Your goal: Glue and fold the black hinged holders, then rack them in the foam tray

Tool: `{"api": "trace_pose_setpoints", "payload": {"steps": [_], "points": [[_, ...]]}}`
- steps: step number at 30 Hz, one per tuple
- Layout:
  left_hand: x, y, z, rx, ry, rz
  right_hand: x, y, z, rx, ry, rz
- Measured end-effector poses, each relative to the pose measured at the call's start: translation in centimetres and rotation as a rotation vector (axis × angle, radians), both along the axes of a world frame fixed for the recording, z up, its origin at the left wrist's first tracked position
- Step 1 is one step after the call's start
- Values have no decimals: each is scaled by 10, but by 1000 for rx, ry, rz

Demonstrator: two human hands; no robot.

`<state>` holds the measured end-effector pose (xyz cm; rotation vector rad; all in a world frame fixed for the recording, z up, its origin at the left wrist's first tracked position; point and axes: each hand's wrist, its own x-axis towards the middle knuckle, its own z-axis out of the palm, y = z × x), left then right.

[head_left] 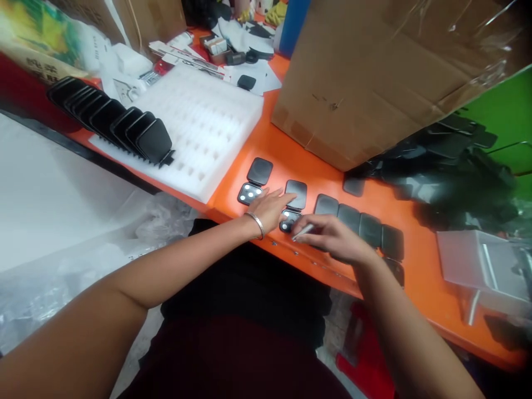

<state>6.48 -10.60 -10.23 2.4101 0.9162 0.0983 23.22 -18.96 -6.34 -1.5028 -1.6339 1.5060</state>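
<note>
On the orange table (pixel 291 160) lie open black square cases. One open case (pixel 254 182) shows white dots in its lower half. A second open case (pixel 292 206) lies under my hands. My left hand (pixel 272 209), with a metal bangle on the wrist, rests on it, fingers stretched flat. My right hand (pixel 332 238) pinches a thin silvery tool (pixel 302 231) whose tip points at that case's lower half. A row of closed black cases (pixel 359 226) runs to the right, partly under my right hand.
A white foam tray (pixel 203 127) with slots holds a row of upright black cases (pixel 112 119) at its left. A large cardboard box (pixel 386 77) stands behind. A heap of black parts (pixel 453 166) and a grey metal fixture (pixel 482 266) are at right.
</note>
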Motion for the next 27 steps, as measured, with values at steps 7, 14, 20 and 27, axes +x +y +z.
{"api": "trace_pose_setpoints", "payload": {"steps": [7, 14, 20, 27], "points": [[-2, -3, 1, -52, 38, -56, -4, -25, -24, 228, -287, -318], [0, -6, -1, -67, 36, -52, -27, -20, -42, 429, -745, -171], [-1, -3, 0, -43, 69, -81, -23, -25, -38, 463, -625, -173], [1, 2, 2, -15, 119, -127, -17, -19, -31, 449, -636, -140]]}}
